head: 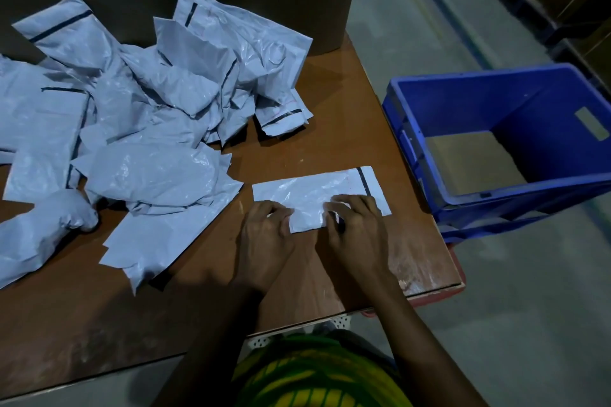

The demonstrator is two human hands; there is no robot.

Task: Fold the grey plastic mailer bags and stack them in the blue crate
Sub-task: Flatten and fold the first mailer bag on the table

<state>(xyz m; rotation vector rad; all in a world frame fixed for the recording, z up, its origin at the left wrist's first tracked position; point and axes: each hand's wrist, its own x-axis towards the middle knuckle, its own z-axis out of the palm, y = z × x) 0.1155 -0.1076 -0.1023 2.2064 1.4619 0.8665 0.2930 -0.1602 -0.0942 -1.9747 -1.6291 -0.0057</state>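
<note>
Left hand [267, 236], right hand [356, 232] pinch mailer [312, 189]; crate [545, 116] brown-floored.

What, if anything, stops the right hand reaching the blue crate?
Likely nothing, so yes: the right hand pinches the mailer bag near the table edge, and the open blue crate stands just beyond.

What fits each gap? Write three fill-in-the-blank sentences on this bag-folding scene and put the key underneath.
The flat grey plastic mailer bag, gripped by the left hand and right hand, lies on the brown wooden ____.
The rectangular blue plastic crate stands to the ____ of that table.
The heap of crumpled grey mailer bags lies to the ____ of both hands.
Missing words: table; right; left.
</note>
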